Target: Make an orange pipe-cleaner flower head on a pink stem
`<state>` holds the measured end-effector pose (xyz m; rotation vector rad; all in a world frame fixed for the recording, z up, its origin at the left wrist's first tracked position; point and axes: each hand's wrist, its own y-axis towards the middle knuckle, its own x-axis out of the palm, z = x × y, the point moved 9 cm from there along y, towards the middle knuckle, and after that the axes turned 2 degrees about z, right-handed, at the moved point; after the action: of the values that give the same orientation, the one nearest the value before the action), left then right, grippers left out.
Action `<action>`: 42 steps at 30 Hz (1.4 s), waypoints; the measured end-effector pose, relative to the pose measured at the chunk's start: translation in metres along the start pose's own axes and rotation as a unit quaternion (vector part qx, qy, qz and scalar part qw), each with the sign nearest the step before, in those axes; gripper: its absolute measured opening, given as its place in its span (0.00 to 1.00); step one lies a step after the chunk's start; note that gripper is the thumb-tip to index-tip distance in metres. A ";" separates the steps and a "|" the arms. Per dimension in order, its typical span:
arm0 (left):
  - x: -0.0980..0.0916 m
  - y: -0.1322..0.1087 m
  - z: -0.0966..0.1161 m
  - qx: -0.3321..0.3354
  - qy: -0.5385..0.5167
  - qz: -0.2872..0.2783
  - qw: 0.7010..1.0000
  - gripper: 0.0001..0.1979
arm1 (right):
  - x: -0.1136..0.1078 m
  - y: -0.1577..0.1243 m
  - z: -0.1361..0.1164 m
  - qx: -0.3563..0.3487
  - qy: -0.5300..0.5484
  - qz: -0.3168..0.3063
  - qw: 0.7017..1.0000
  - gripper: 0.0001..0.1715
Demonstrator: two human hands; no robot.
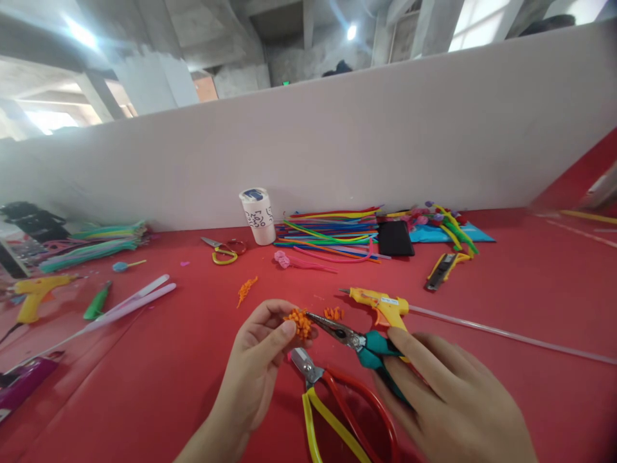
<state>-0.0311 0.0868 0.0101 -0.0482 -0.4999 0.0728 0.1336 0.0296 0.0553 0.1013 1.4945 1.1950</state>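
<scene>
Between the thumb and fingers of my left hand (263,350) is a small bumpy orange cluster (299,323), like a fuzzy craft piece. My right hand (448,392) grips the teal handles of long-nose pliers (354,339). The tips of these pliers touch the right side of the orange cluster. Just beyond them lie short orange bits (333,313). Another orange piece (247,290) rests on the table to the left. Below the pliers, red-handled scissors (359,399) and a yellow-handled tool (312,424) overlap, their metal heads partly hidden.
A yellow glue gun (383,304) with a long clear stick lies beyond my right hand. At the back stand a white cup (258,218), small scissors (224,251), coloured pipe cleaners (328,231), a black phone-like slab (395,238) and a utility knife (441,271). A low wall (308,148) bounds the red table.
</scene>
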 end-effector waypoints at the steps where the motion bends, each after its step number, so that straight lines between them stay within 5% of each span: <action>1: 0.001 0.000 0.000 -0.002 -0.005 -0.003 1.000 0.06 | 0.000 -0.002 -0.002 -0.014 -0.021 -0.002 1.000 0.16; 9: -0.001 0.000 0.002 -0.002 -0.025 -0.007 1.000 0.05 | -0.008 0.003 -0.003 -0.040 -0.047 0.028 0.998 0.13; 20: -0.004 0.003 0.004 0.004 -0.031 -0.009 0.999 0.05 | 0.001 0.009 0.024 0.136 0.214 -0.001 0.967 0.11; 42: -0.002 0.003 0.002 0.012 -0.015 -0.014 1.000 0.05 | 0.006 0.007 0.021 0.131 0.228 -0.021 0.965 0.08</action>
<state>-0.0342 0.0892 0.0103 -0.0177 -0.5287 0.0523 0.1448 0.0491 0.0600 -0.0330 2.0469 1.0216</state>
